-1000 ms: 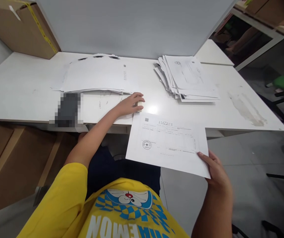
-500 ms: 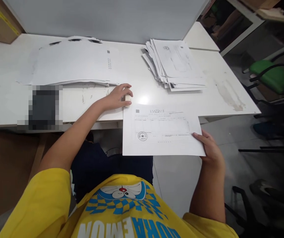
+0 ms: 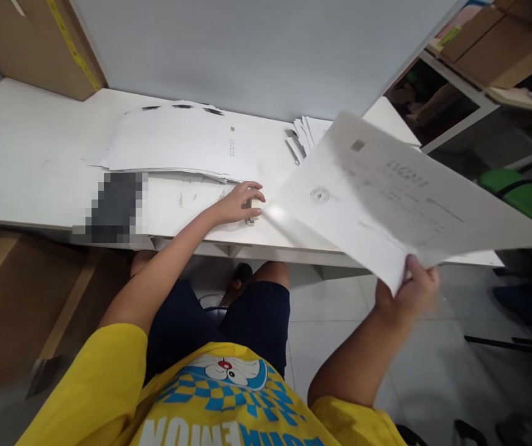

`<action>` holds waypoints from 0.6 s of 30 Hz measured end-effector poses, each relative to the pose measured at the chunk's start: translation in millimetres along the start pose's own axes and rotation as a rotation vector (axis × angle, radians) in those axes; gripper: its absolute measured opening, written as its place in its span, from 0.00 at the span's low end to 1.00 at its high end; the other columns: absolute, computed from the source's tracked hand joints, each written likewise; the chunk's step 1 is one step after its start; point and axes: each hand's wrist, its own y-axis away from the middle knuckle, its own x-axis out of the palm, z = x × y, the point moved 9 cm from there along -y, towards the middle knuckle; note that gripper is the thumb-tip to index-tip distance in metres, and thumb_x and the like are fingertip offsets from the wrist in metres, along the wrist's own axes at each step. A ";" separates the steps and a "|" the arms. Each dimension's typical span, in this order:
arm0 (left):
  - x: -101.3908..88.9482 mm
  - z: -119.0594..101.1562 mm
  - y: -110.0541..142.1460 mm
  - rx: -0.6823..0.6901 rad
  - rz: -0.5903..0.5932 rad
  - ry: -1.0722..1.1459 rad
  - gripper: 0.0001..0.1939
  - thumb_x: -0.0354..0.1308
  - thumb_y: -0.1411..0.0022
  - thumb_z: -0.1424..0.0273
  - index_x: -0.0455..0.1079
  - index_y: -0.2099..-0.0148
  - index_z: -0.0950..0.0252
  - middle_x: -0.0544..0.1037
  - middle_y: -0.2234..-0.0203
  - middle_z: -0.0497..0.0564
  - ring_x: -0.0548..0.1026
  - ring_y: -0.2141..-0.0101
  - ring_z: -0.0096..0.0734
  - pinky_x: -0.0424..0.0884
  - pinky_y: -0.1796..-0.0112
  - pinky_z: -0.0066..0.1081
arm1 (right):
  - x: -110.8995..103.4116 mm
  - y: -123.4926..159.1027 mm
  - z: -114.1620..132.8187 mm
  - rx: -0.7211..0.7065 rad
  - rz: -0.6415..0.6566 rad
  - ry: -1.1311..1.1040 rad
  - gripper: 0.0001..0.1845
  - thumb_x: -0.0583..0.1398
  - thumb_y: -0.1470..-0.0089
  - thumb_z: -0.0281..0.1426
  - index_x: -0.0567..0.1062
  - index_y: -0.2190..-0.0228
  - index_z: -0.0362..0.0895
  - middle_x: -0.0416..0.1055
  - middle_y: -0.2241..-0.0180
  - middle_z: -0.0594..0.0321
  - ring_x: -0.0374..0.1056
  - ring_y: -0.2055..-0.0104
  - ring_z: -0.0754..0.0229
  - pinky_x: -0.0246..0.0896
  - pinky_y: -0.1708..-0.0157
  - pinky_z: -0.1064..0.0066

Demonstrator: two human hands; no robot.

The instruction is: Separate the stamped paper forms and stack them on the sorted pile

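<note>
My right hand [image 3: 407,291] pinches the near corner of a printed sheet of paper [image 3: 386,198], raised and tilted above the white desk [image 3: 24,167], blurred by motion. It bears a round stamp and hides most of the right-hand paper stack [image 3: 300,133]. My left hand [image 3: 238,201] rests on the desk with its fingers curled round a small pale stamp [image 3: 255,204]. A wide, low pile of white sheets [image 3: 173,139] lies just beyond that hand.
A pixelated dark object [image 3: 114,207] sits near the desk's front edge at left. A cardboard box [image 3: 38,43] stands at the back left against a grey partition [image 3: 247,49]. A green chair [image 3: 523,198] and shelving with boxes are at right.
My right hand has lifted the printed sheet off the desk's front edge and swung it up and to the right, over the right-hand stack. My left hand stays on the stamp.
</note>
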 end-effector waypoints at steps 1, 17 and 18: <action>-0.6 0.2 0.5 -0.001 -0.002 0.000 0.21 0.56 0.37 0.52 0.70 0.48 0.58 0.59 0.36 0.57 0.60 0.36 0.54 0.62 0.39 0.50 | 16.8 -8.6 -14.5 0.050 -0.023 -0.046 0.21 0.65 0.57 0.38 0.71 0.58 0.51 0.69 0.43 0.56 0.61 0.35 0.44 0.69 0.43 0.53; -41.0 -3.2 16.0 0.044 -0.490 -0.419 0.23 0.54 0.33 0.57 0.66 0.41 0.61 0.58 0.32 0.60 0.49 0.30 0.49 0.47 0.32 0.52 | 178.7 -94.5 -59.8 -0.046 -0.049 0.133 0.29 0.48 0.39 0.51 0.63 0.47 0.44 0.67 0.46 0.45 0.68 0.43 0.47 0.68 0.46 0.50; -52.0 -1.2 20.9 0.005 -0.562 -0.507 0.21 0.52 0.32 0.61 0.66 0.40 0.62 0.58 0.32 0.59 0.47 0.29 0.48 0.43 0.31 0.51 | 179.1 -91.8 -55.3 -0.072 -0.028 0.195 0.31 0.48 0.39 0.52 0.63 0.46 0.42 0.65 0.45 0.42 0.65 0.40 0.43 0.64 0.43 0.47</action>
